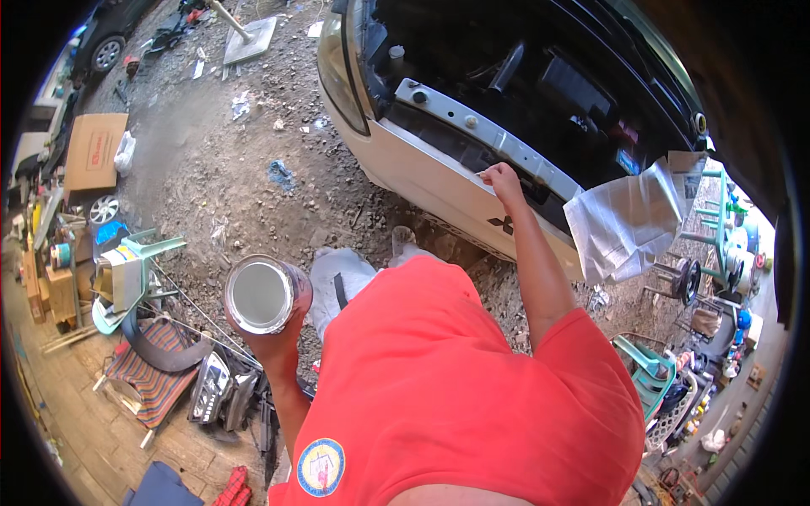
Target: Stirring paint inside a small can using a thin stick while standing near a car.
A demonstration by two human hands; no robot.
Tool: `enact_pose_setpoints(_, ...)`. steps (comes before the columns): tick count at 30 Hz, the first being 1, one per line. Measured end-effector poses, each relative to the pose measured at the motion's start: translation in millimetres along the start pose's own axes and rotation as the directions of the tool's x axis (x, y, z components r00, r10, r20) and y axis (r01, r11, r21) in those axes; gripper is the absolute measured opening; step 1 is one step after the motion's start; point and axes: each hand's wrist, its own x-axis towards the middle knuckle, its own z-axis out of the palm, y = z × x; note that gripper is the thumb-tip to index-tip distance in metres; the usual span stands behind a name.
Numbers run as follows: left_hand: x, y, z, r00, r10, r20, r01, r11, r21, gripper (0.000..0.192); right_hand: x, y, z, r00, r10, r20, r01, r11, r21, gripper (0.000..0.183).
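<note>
My left hand [278, 335] grips an open metal can [299, 288] by its side, low on the left. Greyish-white matter shows inside the can, and pale smears coat its rim. My right hand [504, 180] is over the top edge of a white vehicle front panel [430, 183] with a Mitsubishi emblem. Its fingers pinch a small pale piece [483, 174], too small to name. Behind that panel is a light metal crossmember [500, 134], at the front of the dark open engine bay [468, 38]. A headlamp [342, 76] sits at the panel's left end.
Paper sheeting [623, 221] covers the panel's right end. Gravel ground [190, 158] holds scraps and a blue crumpled rag [280, 176]. To the left are a cardboard box [96, 152], a green plastic chair [149, 246] and a loose headlamp [211, 386]. Another green chair [652, 373] stands right.
</note>
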Motion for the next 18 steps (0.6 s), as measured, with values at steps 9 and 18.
enact_pose_setpoints(9, 13.8, -1.7, -6.6, 0.988, 0.135, 0.077, -0.153, 0.928, 0.34, 0.118, 7.1, 8.8, 6.1, 0.999, 0.016, 0.029, -0.013, 0.994, -0.11, 0.013)
enact_pose_setpoints(18, 11.3, 2.2, -1.0, 0.997, 0.071, 0.02, -0.074, 0.964, 0.254, 0.121, 7.8, 11.9, 6.3, 0.999, -0.006, 0.043, 0.013, 0.988, -0.155, 0.017)
